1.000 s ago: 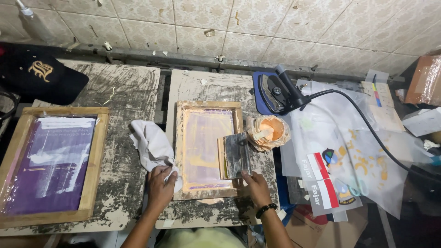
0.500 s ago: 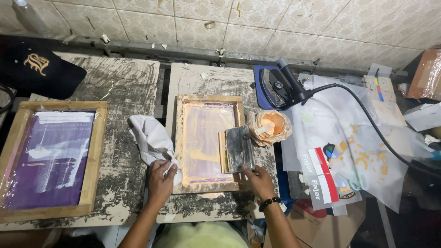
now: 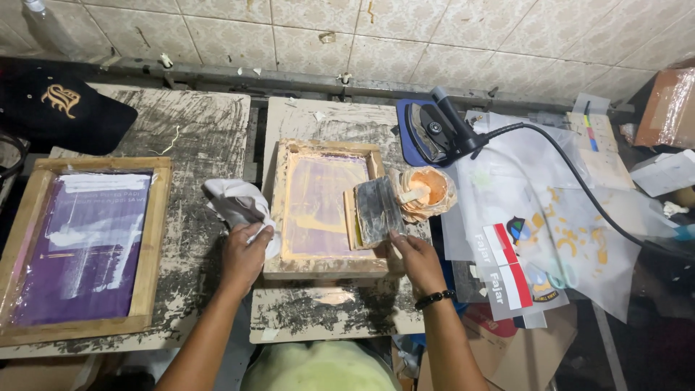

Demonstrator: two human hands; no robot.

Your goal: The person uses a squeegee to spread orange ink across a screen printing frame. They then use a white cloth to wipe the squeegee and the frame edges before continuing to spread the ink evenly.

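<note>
A small wooden printing frame (image 3: 279,210) with a purple, paint-smeared mesh lies on the middle board. My left hand (image 3: 245,253) rests on the frame's left edge, next to a crumpled white cloth (image 3: 233,203). My right hand (image 3: 414,255) sits at the frame's lower right corner, fingers touching the lower edge of a paint-caked squeegee (image 3: 376,211) that leans on the frame's right side. An open bag of orange paint (image 3: 427,192) with a stick in it stands just right of the squeegee.
A larger wooden frame with purple mesh (image 3: 79,246) lies on the left board. A black cap (image 3: 54,108) sits at the back left. A clothes iron (image 3: 434,134) with a black cable rests behind printed plastic sheets (image 3: 536,239). Cardboard boxes (image 3: 670,108) stand at the right.
The camera has tilted slightly, shifting the scene. My right hand has moved up a little to the squeegee's lower edge. My left hand has stayed at the frame's left side.
</note>
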